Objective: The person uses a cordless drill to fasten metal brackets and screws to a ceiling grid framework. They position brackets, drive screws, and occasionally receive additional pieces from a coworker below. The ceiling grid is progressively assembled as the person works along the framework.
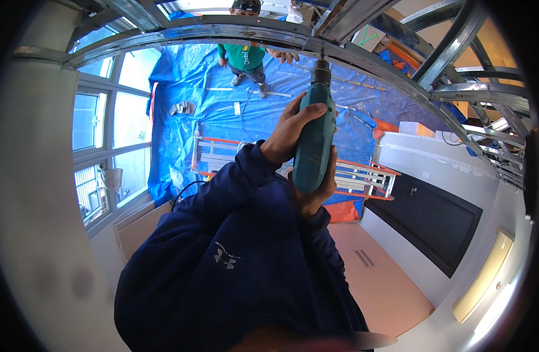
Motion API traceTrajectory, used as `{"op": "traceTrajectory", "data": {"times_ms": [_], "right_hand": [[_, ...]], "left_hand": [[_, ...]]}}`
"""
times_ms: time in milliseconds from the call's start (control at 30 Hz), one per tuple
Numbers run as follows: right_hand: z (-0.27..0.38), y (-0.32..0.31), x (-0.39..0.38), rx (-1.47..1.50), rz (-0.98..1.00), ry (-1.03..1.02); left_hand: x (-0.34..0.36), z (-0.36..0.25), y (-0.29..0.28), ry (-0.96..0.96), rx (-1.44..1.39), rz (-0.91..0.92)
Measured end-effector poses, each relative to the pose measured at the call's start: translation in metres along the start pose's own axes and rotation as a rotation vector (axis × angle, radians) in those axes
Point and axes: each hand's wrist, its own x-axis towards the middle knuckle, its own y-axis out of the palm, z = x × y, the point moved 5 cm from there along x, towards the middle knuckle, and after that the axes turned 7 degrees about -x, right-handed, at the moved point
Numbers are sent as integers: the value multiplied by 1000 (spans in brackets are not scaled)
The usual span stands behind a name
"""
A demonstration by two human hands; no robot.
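I hold a teal power drill (pixel 310 146) pointing up, away from my body, with its bit at a galvanized steel framing channel (pixel 340 54) overhead; whether the tip is in the metal I cannot tell. My left hand (pixel 293 126) is wrapped round the front of the drill's body, thumb across it, just behind the dark chuck (pixel 320 73). My right hand (pixel 319 193) grips the drill lower down, near its rear, and is partly hidden behind it. Both forearms are in dark navy sleeves.
A person (pixel 246 61) in green stands beyond the channel, one hand (pixel 284 56) near it. Blue tarps (pixel 193 76) cover the floor. An orange-and-aluminium ladder or platform (pixel 381 185) is below me. Windows (pixel 131 108) line the left; a dark door (pixel 433 223) and steel framing (pixel 469 94) are at the right.
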Motion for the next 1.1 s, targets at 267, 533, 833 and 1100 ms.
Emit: {"op": "traceTrajectory", "data": {"times_ms": [267,533,833,1100], "right_hand": [[0,1,-3,4,-18,8],[-1,0,-5,-7,-22,20],[-1,2,-7,27,-40,33],[3,9,-2,273,-17,127]], "left_hand": [[-2,2,-1,-11,-17,-16],[-3,3,-2,-13,-23,-6],[-3,1,-3,-3,26,-46],[1,1,-6,20,95,-115]]}}
